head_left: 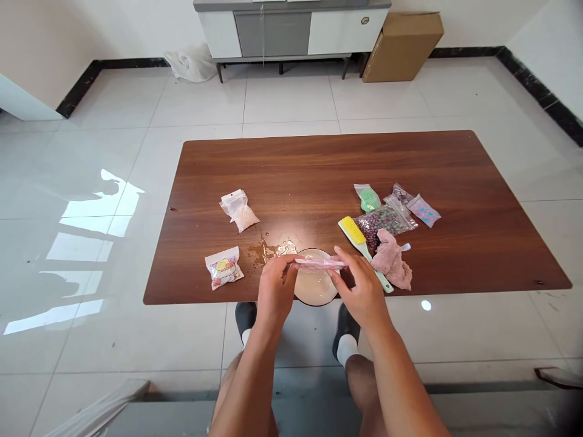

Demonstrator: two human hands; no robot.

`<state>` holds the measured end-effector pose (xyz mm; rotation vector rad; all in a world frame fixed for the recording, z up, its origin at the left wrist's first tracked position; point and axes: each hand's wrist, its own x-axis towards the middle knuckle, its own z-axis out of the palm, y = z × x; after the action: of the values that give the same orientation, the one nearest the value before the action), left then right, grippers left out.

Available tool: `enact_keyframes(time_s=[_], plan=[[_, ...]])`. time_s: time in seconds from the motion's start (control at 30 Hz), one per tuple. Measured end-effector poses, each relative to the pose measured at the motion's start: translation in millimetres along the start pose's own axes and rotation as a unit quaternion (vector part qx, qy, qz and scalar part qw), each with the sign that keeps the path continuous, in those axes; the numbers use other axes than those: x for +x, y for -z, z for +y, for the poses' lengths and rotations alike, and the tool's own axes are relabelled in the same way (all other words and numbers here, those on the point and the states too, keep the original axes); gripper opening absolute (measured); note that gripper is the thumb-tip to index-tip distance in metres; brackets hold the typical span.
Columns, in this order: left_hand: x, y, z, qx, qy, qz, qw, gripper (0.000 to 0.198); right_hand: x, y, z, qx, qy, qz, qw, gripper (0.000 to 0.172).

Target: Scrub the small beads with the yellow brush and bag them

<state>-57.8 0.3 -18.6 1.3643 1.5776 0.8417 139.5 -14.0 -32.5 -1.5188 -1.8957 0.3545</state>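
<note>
Between my two hands a flat pink packet (320,264) is stretched level above a pale bowl (314,292) at the table's near edge. My left hand (279,280) pinches its left end between thumb and fingers. Its right end is pinched by my right hand (359,282). Inside the bowl there seems to be clear liquid. A small puddle of water (286,247) lies on the wood just left of the bowl. Right of my right hand are a yellow-bristled brush (353,230) and a crumpled pink cloth (392,261).
On the brown table (291,164), a printed packet (225,268) and a zip bag of pale grains (239,210) lie left. Bags of dark beads (387,221), a green-filled bag (368,198) and a pink-blue packet (424,210) lie right. A cabinet (291,33) and cardboard box (403,47) stand behind.
</note>
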Motion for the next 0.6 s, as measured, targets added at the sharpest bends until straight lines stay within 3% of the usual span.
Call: enact_keyframes(time_s=[0.23,0.6], plan=[[-2.5,-6.7,-2.5,-0.043,-0.014,0.013,0.999,0.021,-2.9,0.3,-5.1,-0.037,0.027,0.03,0.999,0.025],[-2.1,-10.9,-0.9,0.02,-0.021,0.016,0.999,0.025,-1.6,-9.1,0.5,-0.054,0.023,0.005,0.998,0.04]])
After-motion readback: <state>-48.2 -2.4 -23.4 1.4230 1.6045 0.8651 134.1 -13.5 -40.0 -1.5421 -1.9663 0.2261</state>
